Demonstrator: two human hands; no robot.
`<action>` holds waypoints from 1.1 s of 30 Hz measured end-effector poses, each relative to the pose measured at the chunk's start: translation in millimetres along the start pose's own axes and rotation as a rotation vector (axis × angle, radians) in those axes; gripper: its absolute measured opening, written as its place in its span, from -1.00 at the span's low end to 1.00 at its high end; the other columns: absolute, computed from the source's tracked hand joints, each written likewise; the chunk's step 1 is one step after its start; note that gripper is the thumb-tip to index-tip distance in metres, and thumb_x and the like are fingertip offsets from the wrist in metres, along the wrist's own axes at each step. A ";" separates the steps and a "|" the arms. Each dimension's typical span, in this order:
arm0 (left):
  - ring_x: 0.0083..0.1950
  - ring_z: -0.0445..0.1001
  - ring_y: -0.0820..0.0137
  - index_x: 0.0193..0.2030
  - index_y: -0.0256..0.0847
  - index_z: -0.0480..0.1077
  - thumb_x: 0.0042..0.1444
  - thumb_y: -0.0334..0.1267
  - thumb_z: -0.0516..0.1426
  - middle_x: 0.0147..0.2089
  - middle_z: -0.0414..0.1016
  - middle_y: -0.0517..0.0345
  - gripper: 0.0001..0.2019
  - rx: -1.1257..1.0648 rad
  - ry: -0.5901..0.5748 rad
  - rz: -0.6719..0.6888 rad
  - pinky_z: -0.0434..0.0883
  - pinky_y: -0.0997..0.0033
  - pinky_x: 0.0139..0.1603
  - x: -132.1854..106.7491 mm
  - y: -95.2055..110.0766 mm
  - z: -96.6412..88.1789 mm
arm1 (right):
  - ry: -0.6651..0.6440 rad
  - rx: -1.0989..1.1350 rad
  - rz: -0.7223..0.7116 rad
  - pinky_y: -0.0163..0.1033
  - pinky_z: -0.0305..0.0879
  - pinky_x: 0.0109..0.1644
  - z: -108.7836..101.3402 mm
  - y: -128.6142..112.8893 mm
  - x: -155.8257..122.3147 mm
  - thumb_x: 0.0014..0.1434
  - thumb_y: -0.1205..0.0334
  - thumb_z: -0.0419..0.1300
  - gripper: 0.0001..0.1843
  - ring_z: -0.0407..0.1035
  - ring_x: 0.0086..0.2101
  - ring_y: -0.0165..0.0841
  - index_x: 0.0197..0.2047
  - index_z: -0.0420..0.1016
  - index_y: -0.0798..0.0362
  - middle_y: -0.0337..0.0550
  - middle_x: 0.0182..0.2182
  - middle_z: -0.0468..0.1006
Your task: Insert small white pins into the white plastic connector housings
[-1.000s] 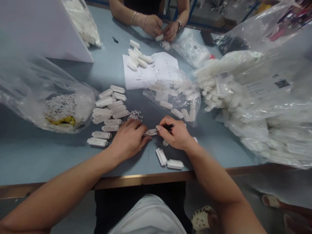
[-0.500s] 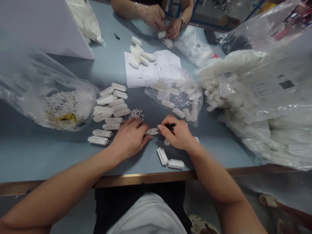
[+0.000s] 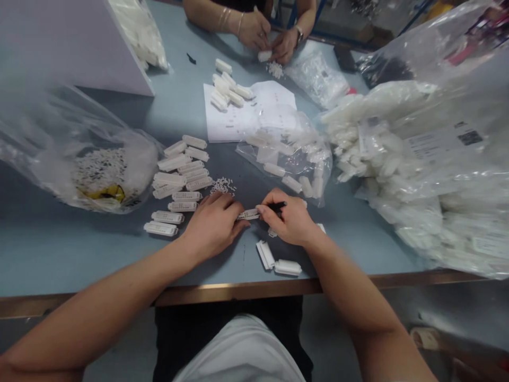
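My left hand [image 3: 214,223] is closed on the left end of a white plastic housing [image 3: 248,214], pinned near the table top between thumb and fingers. Dark small marks or slots run along the housing's face. Closed around a slim black pen-like tool [image 3: 278,205], my right hand [image 3: 288,217] brings its fingertips to the housing's right end; the tool's tip is hidden. Just beyond my left hand is a heap of tiny white pieces [image 3: 223,185]. Several similar white housings [image 3: 185,196] lie in rows left of it. Two plain white housings [image 3: 288,267] rest nearer the table edge.
A clear bag of small pieces [image 3: 101,170] stands at left. Large bags of white parts [image 3: 397,138] fill the right side. Ahead are an open bag of housings [image 3: 292,184], a paper sheet [image 3: 217,127] and a co-worker's hands [image 3: 254,29] holding a white part.
My hands keep almost the same pose on the housing and tool. Across the table, the co-worker's left-side hand in view has shifted slightly, and a light stick-like tool now shows in it.
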State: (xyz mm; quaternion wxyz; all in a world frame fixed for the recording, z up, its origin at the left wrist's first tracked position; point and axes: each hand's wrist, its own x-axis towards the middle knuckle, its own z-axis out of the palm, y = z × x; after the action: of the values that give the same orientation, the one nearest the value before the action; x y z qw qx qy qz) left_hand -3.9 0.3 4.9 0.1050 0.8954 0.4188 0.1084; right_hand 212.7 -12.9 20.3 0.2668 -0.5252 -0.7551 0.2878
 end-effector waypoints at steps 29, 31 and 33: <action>0.03 0.45 0.04 -0.13 -0.19 0.54 0.30 -0.12 0.17 -0.15 0.50 -0.07 -0.80 -0.002 -0.030 -0.022 0.43 0.03 0.06 -0.6 0.6 -0.3 | 0.031 -0.009 0.022 -0.26 0.14 -0.36 -0.8 1.0 -0.8 0.34 0.06 0.11 -0.75 0.31 -0.49 -0.40 -0.35 0.31 -0.03 -0.26 -0.51 0.47; 0.03 0.45 0.04 -0.13 -0.19 0.54 0.30 -0.12 0.17 -0.15 0.51 -0.07 -0.80 -0.007 -0.031 -0.023 0.43 0.03 0.06 -0.8 0.7 0.0 | 0.036 -0.009 0.021 -0.26 0.14 -0.37 -0.5 1.5 -1.1 0.34 0.05 0.11 -0.75 0.30 -0.50 -0.40 -0.35 0.31 -0.03 -0.26 -0.50 0.47; 0.02 0.45 0.04 -0.14 -0.19 0.54 0.30 -0.12 0.18 -0.15 0.51 -0.07 -0.80 -0.008 -0.029 -0.023 0.43 0.03 0.06 -0.8 0.8 0.1 | 0.039 -0.006 0.018 -0.26 0.14 -0.37 -0.1 1.9 -1.2 0.34 0.05 0.11 -0.74 0.31 -0.49 -0.40 -0.35 0.31 -0.03 -0.26 -0.50 0.47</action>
State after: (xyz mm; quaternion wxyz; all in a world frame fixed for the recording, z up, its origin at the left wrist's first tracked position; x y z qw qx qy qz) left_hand -3.8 -0.8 4.9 0.1158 0.8917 0.4269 0.0956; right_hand 214.4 -13.5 18.9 0.2772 -0.5381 -0.7460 0.2778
